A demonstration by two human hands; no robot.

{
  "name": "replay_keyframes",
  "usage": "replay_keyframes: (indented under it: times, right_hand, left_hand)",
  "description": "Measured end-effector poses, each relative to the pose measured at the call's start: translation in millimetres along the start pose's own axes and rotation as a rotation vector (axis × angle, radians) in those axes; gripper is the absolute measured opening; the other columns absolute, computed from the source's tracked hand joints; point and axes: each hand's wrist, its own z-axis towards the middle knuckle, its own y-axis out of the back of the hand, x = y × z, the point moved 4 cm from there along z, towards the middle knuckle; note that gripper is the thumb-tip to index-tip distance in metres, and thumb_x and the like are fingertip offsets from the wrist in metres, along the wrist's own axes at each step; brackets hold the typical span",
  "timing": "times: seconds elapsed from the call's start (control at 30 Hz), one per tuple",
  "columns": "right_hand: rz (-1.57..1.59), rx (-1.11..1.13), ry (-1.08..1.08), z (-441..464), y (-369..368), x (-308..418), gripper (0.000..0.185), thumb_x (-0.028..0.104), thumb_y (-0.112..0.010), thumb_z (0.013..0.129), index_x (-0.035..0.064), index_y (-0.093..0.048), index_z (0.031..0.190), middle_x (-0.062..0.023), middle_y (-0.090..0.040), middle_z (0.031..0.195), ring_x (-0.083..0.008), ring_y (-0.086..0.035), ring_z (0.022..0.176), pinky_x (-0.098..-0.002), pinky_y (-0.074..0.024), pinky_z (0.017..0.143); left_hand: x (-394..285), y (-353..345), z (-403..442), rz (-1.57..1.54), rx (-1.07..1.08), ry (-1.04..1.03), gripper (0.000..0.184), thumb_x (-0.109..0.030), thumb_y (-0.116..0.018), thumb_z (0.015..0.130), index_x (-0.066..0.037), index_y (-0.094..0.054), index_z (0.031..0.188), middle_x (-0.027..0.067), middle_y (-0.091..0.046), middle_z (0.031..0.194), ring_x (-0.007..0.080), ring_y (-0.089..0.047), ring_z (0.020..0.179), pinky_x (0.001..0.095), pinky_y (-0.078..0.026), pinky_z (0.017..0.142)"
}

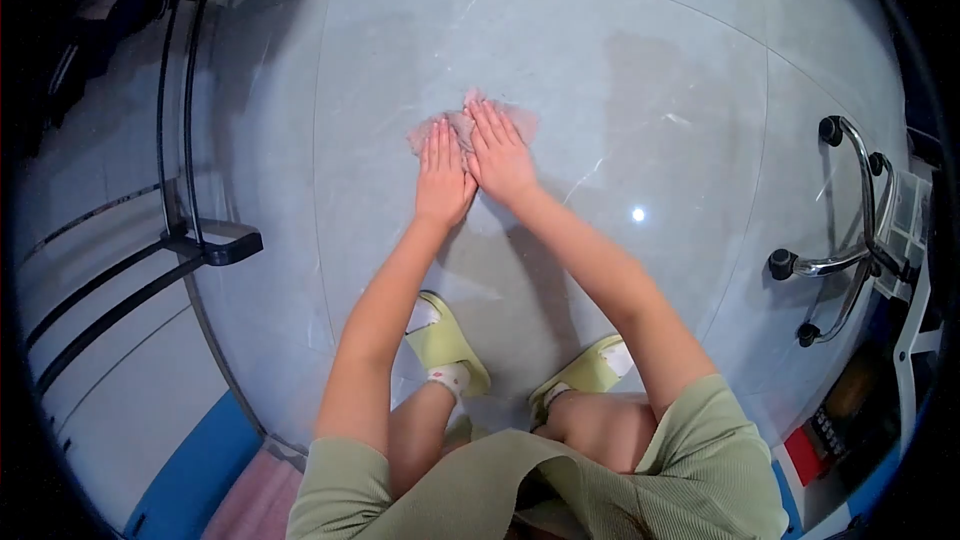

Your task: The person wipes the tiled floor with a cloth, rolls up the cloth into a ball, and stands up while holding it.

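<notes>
A thin pink cloth [522, 124] lies crumpled on the grey tiled floor [400, 50]. Both of my hands press down on it, side by side and nearly touching at the thumbs. My left hand [445, 177] is flat, its fingers stretched forward over the cloth's left part. On the cloth's right part lies my right hand [500, 155], also flat with fingers extended. The cloth sticks out beyond the fingertips and to both sides; what is under the palms is hidden.
My feet in yellow-green slippers [447, 342] are on the floor close behind my hands. At the left stands a black metal frame [190, 240]. A chair base with chrome legs and black casters [783, 263] is at the right, beside a clear plastic container [908, 215].
</notes>
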Motion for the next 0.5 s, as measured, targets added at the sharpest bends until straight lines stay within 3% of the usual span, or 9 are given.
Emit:
replay_keyframes:
  times: [0.13,0.3,0.5]
  right_hand:
    - [0.024,0.135,0.102,-37,1,27,0.052,0.026,-0.053,0.081,-0.0048,-0.050,0.123,-0.0153,-0.034,0.145,-0.0291,-0.027,0.137,-0.0424,-0.0190,0.113]
    - [0.215,0.289,0.206,-116,12,66,0.052,0.024,-0.049,0.085,-0.0047,-0.046,0.128,-0.0144,-0.031,0.147,-0.0278,-0.025,0.138,-0.0430,-0.0181,0.112]
    - [0.291,0.284,0.033,-201,43,33,0.051,0.026,-0.050,0.085,-0.0043,-0.047,0.126,-0.0146,-0.029,0.148,-0.0317,-0.023,0.139,-0.0462,-0.0154,0.112]
  left_hand:
    - [-9,2,-47,-0.107,0.007,-0.026,0.067,-0.024,-0.046,0.088,0.018,-0.023,0.135,0.0322,-0.017,0.146,0.0445,-0.016,0.137,0.0479,-0.013,0.114]
    - [-36,-20,-151,-0.036,0.192,0.088,0.072,-0.028,-0.053,0.082,0.016,-0.029,0.133,0.0326,-0.021,0.144,0.0444,-0.016,0.137,0.0510,-0.013,0.113]
    - [-97,-37,-164,-0.072,0.434,-0.118,0.074,-0.028,-0.057,0.078,0.013,-0.033,0.133,0.0283,-0.022,0.146,0.0405,-0.016,0.138,0.0484,-0.014,0.114]
